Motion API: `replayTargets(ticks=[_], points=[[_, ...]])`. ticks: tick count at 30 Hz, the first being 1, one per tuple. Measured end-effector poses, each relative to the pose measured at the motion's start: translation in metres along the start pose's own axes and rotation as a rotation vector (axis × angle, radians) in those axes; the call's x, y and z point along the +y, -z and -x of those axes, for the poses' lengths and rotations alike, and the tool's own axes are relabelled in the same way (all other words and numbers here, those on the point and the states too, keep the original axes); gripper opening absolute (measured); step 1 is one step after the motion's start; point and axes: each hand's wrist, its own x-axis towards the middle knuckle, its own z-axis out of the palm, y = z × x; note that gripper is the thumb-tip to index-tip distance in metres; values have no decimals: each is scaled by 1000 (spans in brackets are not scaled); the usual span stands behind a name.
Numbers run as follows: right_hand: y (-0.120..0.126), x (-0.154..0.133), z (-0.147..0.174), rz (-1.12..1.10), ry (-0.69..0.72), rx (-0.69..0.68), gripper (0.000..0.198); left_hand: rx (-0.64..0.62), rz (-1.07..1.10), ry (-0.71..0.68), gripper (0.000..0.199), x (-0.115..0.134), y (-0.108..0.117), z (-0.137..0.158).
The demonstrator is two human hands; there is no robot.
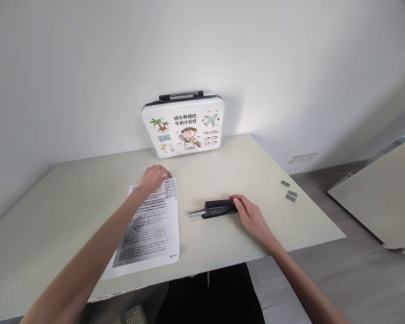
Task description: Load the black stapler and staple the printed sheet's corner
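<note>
A black stapler [219, 208] lies on the table, its metal staple tray [196, 213] slid out past the left end. My right hand [251, 217] is closed around the stapler's right end. At the top edge of a printed paper sheet [151, 234], my left hand [154, 178] pinches a small grey strip of staples [169, 176] between its fingertips. The left forearm covers part of the sheet's left side. Whether any staples sit in the tray is too small to tell.
Several loose staple strips [291, 193] lie near the right edge of the table [236, 171]. A white case [185, 126] with cartoon pictures and a black handle leans against the wall. Another pale tabletop [381, 198] is off to the right.
</note>
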Motion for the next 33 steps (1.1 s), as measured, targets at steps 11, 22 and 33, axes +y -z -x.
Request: replayTargets(ticks=[11,22,33], points=[[0,1,1,-3,11,0,47,78,272,131,38,31,3,30],[0,2,2,18,0,-4,45,-83,552,113,39,105,16,111],[-1,3,1,25,6,5,43,85,218,-327,33,125,0,131]])
